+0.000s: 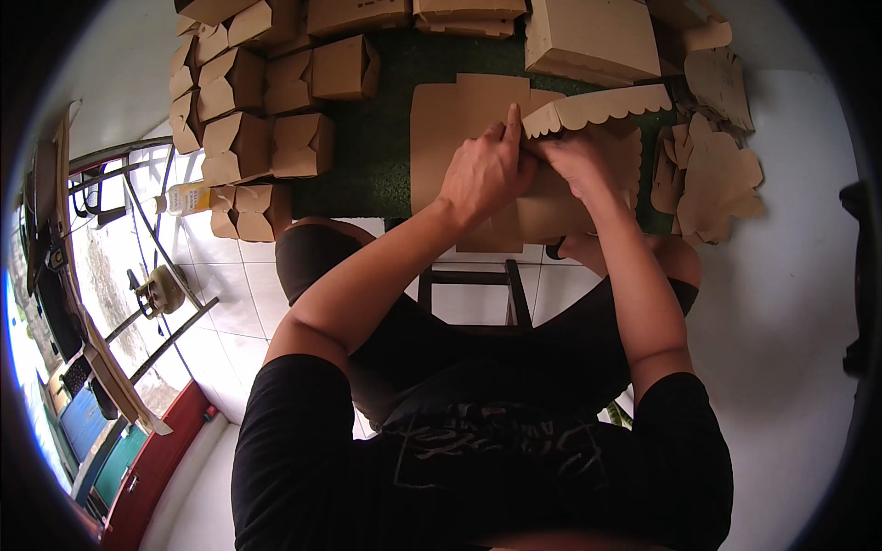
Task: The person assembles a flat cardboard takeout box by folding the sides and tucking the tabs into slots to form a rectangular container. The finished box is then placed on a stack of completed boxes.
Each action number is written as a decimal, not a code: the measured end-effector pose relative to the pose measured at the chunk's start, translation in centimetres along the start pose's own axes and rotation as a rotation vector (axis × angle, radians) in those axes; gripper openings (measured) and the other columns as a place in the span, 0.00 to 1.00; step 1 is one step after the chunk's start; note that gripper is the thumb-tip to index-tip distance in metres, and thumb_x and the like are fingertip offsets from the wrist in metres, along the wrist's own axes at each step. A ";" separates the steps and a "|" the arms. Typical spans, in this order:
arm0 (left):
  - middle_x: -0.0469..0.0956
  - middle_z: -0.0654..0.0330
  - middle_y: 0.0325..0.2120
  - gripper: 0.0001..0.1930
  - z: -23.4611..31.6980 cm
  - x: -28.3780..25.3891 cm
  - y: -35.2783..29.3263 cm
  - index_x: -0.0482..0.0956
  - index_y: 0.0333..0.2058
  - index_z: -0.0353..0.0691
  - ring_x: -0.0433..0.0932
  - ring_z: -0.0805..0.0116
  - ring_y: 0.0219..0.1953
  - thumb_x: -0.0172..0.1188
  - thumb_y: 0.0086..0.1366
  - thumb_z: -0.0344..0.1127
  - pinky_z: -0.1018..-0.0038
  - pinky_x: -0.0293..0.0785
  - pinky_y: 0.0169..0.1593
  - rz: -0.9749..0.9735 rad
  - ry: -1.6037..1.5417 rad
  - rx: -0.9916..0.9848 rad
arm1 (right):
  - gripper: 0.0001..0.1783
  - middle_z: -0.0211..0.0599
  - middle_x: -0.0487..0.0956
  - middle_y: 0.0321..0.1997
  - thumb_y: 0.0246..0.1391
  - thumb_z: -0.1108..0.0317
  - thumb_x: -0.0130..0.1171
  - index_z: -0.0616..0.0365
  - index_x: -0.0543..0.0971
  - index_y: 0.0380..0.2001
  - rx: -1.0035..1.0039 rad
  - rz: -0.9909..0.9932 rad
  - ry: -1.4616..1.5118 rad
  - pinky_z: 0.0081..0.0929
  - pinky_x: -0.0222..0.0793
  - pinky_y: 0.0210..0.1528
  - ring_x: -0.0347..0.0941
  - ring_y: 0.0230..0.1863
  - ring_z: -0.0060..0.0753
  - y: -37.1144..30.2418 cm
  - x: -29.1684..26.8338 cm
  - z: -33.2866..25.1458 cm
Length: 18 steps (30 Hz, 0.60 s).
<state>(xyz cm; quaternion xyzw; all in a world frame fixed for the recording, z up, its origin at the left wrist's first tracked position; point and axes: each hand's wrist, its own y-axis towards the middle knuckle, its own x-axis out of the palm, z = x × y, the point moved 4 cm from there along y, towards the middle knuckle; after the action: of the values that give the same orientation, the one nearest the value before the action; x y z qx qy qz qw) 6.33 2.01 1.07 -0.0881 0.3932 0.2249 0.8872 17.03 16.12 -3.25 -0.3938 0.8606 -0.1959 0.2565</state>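
Observation:
A brown cardboard box blank (436,138) lies on the green-topped table in front of me, partly folded. Its far right side stands up as a flap with a scalloped edge (602,108), and more scallops run down the right side. My left hand (487,170) grips the corner at the flap's left end, its index finger stretched up along the corner and the other fingers curled. Close beside it, my right hand (574,163) reaches under the scalloped edge and holds the same corner from inside. That hand's fingertips are hidden by the flap.
Folded brown boxes (234,147) stand stacked in rows at the left. A bigger box (593,41) sits at the back right, near a pile of flat scalloped cardboard pieces (717,174). A bottle with yellow contents (188,199) is beside the left boxes. A dark stool (473,277) stands below the table.

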 end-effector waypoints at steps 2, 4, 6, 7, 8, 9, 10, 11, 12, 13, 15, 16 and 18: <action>0.87 0.38 0.39 0.38 0.0 -0.1 0.0 0.71 0.73 0.26 0.89 0.35 0.37 0.66 0.67 0.38 0.49 0.88 0.45 -0.015 0.008 0.001 | 0.24 0.43 0.91 0.48 0.53 0.63 0.78 0.67 0.88 0.50 0.001 -0.005 0.027 0.34 0.83 0.47 0.87 0.46 0.33 -0.1 0.0 -0.2; 0.88 0.38 0.39 0.40 0.1 -0.2 -0.1 0.68 0.75 0.28 0.89 0.34 0.37 0.66 0.67 0.38 0.48 0.88 0.45 -0.029 0.009 -0.002 | 0.25 0.43 0.91 0.47 0.54 0.62 0.78 0.67 0.88 0.50 -0.022 -0.028 0.079 0.33 0.83 0.46 0.87 0.45 0.33 -0.3 0.1 -0.4; 0.88 0.38 0.38 0.41 0.1 -0.4 0.0 0.67 0.76 0.30 0.89 0.34 0.37 0.66 0.68 0.38 0.48 0.88 0.45 -0.038 0.004 0.003 | 0.23 0.42 0.91 0.44 0.55 0.61 0.78 0.68 0.88 0.48 -0.026 -0.018 0.076 0.34 0.83 0.44 0.86 0.42 0.32 -0.3 0.0 -0.3; 0.88 0.38 0.38 0.41 0.1 -0.4 0.0 0.66 0.77 0.30 0.89 0.35 0.37 0.66 0.68 0.38 0.48 0.88 0.45 -0.042 0.001 0.006 | 0.23 0.42 0.91 0.43 0.55 0.61 0.78 0.68 0.88 0.47 -0.031 -0.010 0.071 0.34 0.82 0.43 0.86 0.41 0.31 -0.3 0.0 -0.2; 0.88 0.38 0.38 0.42 0.1 -0.4 0.0 0.65 0.78 0.31 0.89 0.34 0.37 0.66 0.68 0.37 0.48 0.88 0.45 -0.043 -0.001 0.007 | 0.22 0.41 0.90 0.41 0.56 0.60 0.78 0.68 0.89 0.45 -0.022 -0.017 0.054 0.34 0.82 0.40 0.85 0.39 0.31 -0.2 0.0 0.0; 0.88 0.38 0.39 0.42 0.1 -0.4 0.0 0.64 0.78 0.31 0.89 0.34 0.37 0.65 0.68 0.37 0.47 0.88 0.46 -0.044 -0.002 0.007 | 0.21 0.40 0.90 0.39 0.56 0.59 0.78 0.68 0.89 0.44 -0.012 -0.025 0.037 0.35 0.81 0.37 0.85 0.37 0.31 0.0 0.1 0.3; 0.88 0.38 0.39 0.43 0.1 -0.4 -0.1 0.63 0.79 0.31 0.89 0.34 0.37 0.65 0.68 0.37 0.47 0.88 0.46 -0.045 -0.003 0.007 | 0.21 0.39 0.89 0.37 0.57 0.58 0.78 0.68 0.89 0.42 -0.018 -0.032 0.013 0.36 0.80 0.35 0.84 0.35 0.31 0.2 0.1 0.5; 0.88 0.37 0.40 0.44 0.1 -0.4 -0.1 0.61 0.80 0.32 0.89 0.33 0.37 0.65 0.67 0.36 0.47 0.88 0.46 -0.045 0.000 0.006 | 0.21 0.39 0.89 0.36 0.57 0.58 0.78 0.67 0.90 0.41 0.062 -0.034 -0.009 0.36 0.78 0.32 0.83 0.33 0.30 0.5 0.1 1.1; 0.88 0.37 0.40 0.45 0.1 -0.3 -0.1 0.60 0.80 0.32 0.89 0.33 0.37 0.65 0.67 0.35 0.46 0.88 0.46 -0.046 0.002 0.006 | 0.21 0.38 0.88 0.35 0.57 0.57 0.78 0.67 0.90 0.40 0.127 -0.034 -0.038 0.36 0.77 0.30 0.82 0.32 0.29 0.8 0.1 1.6; 0.88 0.37 0.41 0.45 0.0 -0.3 -0.1 0.58 0.81 0.32 0.88 0.32 0.37 0.65 0.67 0.35 0.46 0.88 0.46 -0.048 0.004 0.005 | 0.21 0.38 0.88 0.34 0.57 0.56 0.78 0.66 0.90 0.40 0.184 -0.030 -0.067 0.36 0.76 0.28 0.81 0.31 0.28 1.0 0.2 2.1; 0.88 0.36 0.42 0.46 0.0 -0.2 0.0 0.57 0.81 0.32 0.88 0.31 0.37 0.64 0.67 0.33 0.46 0.87 0.46 -0.044 0.006 0.018 | 0.21 0.37 0.88 0.34 0.58 0.55 0.78 0.64 0.90 0.41 0.181 -0.030 -0.043 0.36 0.73 0.25 0.80 0.29 0.28 1.2 0.6 2.5; 0.87 0.36 0.42 0.47 0.0 -0.2 0.0 0.56 0.82 0.32 0.88 0.31 0.37 0.64 0.66 0.33 0.45 0.87 0.47 -0.042 0.007 0.024 | 0.22 0.37 0.88 0.34 0.58 0.55 0.78 0.64 0.90 0.42 0.180 -0.023 -0.047 0.36 0.73 0.25 0.80 0.29 0.28 1.2 0.6 2.5; 0.88 0.36 0.41 0.46 0.0 -0.2 0.0 0.58 0.81 0.31 0.89 0.32 0.38 0.65 0.67 0.33 0.47 0.88 0.48 -0.029 0.012 0.034 | 0.23 0.37 0.89 0.36 0.57 0.54 0.79 0.64 0.90 0.45 0.141 -0.021 0.005 0.36 0.74 0.27 0.81 0.30 0.29 0.8 0.8 2.3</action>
<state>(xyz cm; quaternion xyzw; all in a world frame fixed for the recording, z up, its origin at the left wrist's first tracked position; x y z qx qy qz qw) 6.21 1.93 1.26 -0.0800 0.4009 0.2048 0.8894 17.49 15.69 -5.70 -0.3832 0.8412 -0.2598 0.2793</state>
